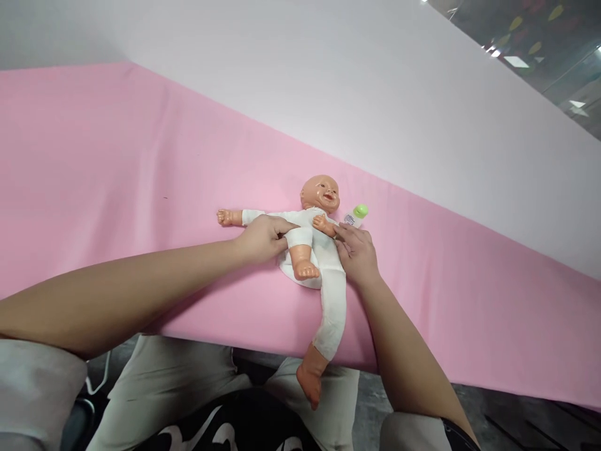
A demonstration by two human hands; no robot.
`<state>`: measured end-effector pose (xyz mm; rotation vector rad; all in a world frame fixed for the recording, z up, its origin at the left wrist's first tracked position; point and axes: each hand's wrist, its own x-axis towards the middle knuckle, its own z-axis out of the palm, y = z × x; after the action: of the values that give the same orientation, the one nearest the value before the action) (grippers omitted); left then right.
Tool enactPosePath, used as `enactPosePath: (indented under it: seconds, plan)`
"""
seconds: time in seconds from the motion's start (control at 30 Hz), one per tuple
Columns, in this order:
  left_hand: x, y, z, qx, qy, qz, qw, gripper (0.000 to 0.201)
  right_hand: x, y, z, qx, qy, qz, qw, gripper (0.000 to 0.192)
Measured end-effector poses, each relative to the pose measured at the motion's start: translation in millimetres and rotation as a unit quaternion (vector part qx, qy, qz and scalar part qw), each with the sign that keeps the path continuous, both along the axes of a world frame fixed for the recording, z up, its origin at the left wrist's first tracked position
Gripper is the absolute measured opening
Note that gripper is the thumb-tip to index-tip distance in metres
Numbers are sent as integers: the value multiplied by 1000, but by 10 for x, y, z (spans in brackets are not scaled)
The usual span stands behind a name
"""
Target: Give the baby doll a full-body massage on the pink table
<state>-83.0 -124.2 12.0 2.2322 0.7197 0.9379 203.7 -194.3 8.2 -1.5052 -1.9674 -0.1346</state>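
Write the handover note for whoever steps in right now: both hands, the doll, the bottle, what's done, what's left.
Left hand: fingers pinching the white suit at the doll's bent leg, shut on the fabric.
Right hand: resting on the suit at the doll's side, just below its raised arm; grip unclear.
Doll: on its back on the pink sheet, one leg bent up, the other hanging straight over the near edge.
Small bottle with green cap: lying on the sheet beside the doll's head, untouched.
Done: suit covers torso, arms and both legs.
Left: both hands are at the suit; bottle not picked up.
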Motion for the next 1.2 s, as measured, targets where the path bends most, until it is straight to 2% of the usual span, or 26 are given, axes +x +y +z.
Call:
enactPosePath:
  seconds: [0.1,0.2,0.3,0.4,0.47,0.53,0.67,0.77,0.87,0.97,1.1,1.2]
  plan:
    - [-11,-8,-24,34,-8,-5,999,32,27,15,-19,-28,39,-47,998,38]
    - [-59,-57,-49,107,-41,-32,993,33,108,25,-29,-56,129,-119,983,42]
    - [-106,-168,-12,161,-79,-92,979,29,269,36,-24,-40,238,-127,962,50]
    - [-119,-319,72,182,-91,-174,963,28,508,64,-34,-17,321,-137,937,62]
    - [-107,-405,107,172,-90,-220,956,27,675,88,-62,-29,352,-174,919,67]
    - [-90,-460,106,132,-81,-254,955,24,807,105,-99,-62,356,-220,906,65]
    - [-71,-485,56,53,-59,-270,960,21,888,97,-128,-136,300,-263,907,56]
    - [-74,-472,61,26,-75,-250,965,22,799,68,-86,-128,289,-279,907,61]
    - [-81,-437,103,-7,-98,-202,974,21,628,41,-28,-59,322,-272,905,67]
    - [-75,-355,115,-45,-115,-131,984,22,408,28,-1,14,310,-238,920,58]
    - [-36,-190,44,-110,-101,15,989,28,137,40,-37,36,156,-133,978,40]
    - [5,-80,-23,-150,-74,58,984,29,30,57,-76,25,28,-60,998,36]
